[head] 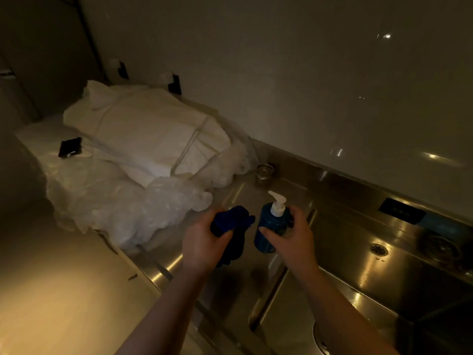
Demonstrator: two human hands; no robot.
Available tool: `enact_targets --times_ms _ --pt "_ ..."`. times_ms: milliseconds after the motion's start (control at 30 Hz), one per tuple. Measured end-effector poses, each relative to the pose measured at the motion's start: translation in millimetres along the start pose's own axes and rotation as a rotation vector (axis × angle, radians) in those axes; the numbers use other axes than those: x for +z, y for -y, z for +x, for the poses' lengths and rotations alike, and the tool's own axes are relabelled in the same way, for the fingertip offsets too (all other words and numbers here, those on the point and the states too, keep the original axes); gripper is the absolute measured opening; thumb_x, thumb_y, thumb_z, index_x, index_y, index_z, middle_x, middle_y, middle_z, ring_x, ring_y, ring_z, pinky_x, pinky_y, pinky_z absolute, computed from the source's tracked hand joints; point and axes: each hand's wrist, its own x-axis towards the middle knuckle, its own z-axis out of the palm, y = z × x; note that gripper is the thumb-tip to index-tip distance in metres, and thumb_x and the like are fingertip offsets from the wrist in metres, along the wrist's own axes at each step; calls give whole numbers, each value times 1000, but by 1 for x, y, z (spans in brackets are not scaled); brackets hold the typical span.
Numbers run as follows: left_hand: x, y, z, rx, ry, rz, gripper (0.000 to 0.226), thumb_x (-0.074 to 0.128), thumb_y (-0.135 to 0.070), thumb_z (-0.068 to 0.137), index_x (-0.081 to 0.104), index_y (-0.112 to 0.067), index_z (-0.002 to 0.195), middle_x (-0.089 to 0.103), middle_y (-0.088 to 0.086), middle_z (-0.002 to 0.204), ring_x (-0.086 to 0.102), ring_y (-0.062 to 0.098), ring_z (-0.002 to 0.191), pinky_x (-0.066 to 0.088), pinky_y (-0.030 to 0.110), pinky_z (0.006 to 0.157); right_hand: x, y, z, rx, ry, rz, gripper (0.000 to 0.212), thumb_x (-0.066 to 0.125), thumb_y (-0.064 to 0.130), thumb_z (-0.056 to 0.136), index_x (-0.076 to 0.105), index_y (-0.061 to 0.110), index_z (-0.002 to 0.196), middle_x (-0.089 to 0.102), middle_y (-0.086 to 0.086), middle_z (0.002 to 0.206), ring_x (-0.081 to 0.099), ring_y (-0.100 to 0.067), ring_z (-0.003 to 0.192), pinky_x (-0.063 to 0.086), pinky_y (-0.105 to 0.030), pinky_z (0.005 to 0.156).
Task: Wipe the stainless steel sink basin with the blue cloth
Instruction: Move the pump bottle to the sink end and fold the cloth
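Cloth [233,217] gripped in left hand [202,243]; right hand [291,239] clasps bottle [270,218] beside basin [358,275] rim

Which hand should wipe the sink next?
Probably the left hand: it already grips the cloth. The right hand is wrapped round the bottle, so it would have to let go first. The basin lies to the right, so the left must reach across.

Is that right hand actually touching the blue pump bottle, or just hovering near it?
Touching. The head view shows the right hand wrapped round the blue pump bottle, thumb lying across its front, fingers behind.
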Motion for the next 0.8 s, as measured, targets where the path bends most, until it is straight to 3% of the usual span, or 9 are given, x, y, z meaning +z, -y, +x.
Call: enact_targets --times_ms 100,267,433,567,700,800 --pt "-4 11 23 6 53 -46 24 69 -22 80 59 -37 95 64 -13 81 63 3 73 56 36 64 8 -5 21 28 -53 9 69 84 14 69 47 21 127 52 4 124 46 -9 112 43 -36 100" --pt "6 27 54 -63 148 -156 20 62 -37 80 57 -46 97 69 -8 81 68 14 65 58 45 56 6 -19 60 76 -108 -2 71 84 17 68 45 26 127 50 2 134 47 -20 124 43 -49 103" --pt "29 24 79 -17 145 -53 24 70 -25 79 61 -34 99 66 -10 86 64 11 77 54 35 67 -1 -28 101 99 -131 -23 70 83 16 69 46 21 128 51 0 135 46 -19 124 42 -43 103" --pt "51 21 96 64 133 -31 28 74 -21 75 63 -29 100 65 -10 87 61 9 79 50 29 66 -4 -41 131 125 -117 -45 70 83 14 69 46 23 127 50 1 135 46 -18 124 42 -37 100" --pt "66 18 110 83 125 -11 32 75 -20 75 63 -27 104 62 -14 88 59 5 79 46 24 67 -5 -59 157 172 -107 -57 69 82 13 69 46 24 126 51 -1 135 48 -23 125 44 -45 102" --pt "75 18 116 103 128 -8 30 75 -19 75 63 -27 101 63 -13 87 59 6 77 48 25 65 -6 -71 171 191 -104 -60 70 82 11 69 46 24 128 51 -1 136 48 -22 126 44 -43 102"
